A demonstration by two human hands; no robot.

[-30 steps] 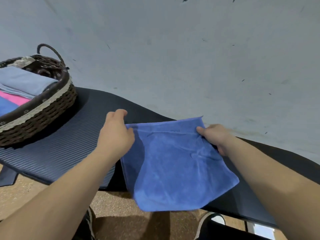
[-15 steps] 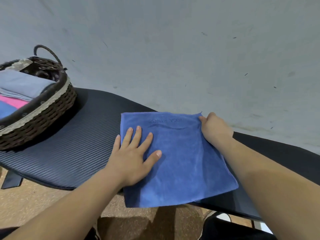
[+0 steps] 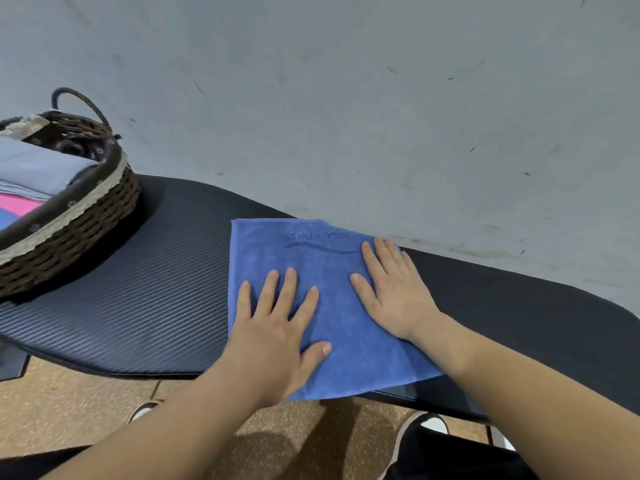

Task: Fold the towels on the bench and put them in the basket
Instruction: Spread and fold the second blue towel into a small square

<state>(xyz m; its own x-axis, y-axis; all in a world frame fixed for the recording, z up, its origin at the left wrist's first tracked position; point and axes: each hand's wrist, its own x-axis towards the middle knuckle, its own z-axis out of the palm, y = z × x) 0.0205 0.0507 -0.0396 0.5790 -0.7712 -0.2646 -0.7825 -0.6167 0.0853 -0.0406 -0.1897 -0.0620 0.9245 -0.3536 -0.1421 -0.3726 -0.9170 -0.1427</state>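
A blue towel (image 3: 332, 258) lies folded flat on the black padded bench (image 3: 145, 299), its near edge hanging a little over the bench's front. My left hand (image 3: 277, 330) presses flat on the towel's near left part, fingers spread. My right hand (image 3: 394, 289) lies flat on its right side, fingers pointing away. Neither hand grips anything. A dark wicker basket (image 3: 79, 223) with a lace trim stands at the bench's left end, holding folded grey, pink and blue towels.
A grey wall (image 3: 346, 98) rises right behind the bench. Brown cork-like floor (image 3: 69, 410) shows below the bench's front edge, with my shoes (image 3: 415, 424) near it. The basket's handle (image 3: 79, 102) sticks up at its far side.
The towel went from being held up by two corners to lying flat on the bench. My left hand, then my right hand, let go and now press flat on it.
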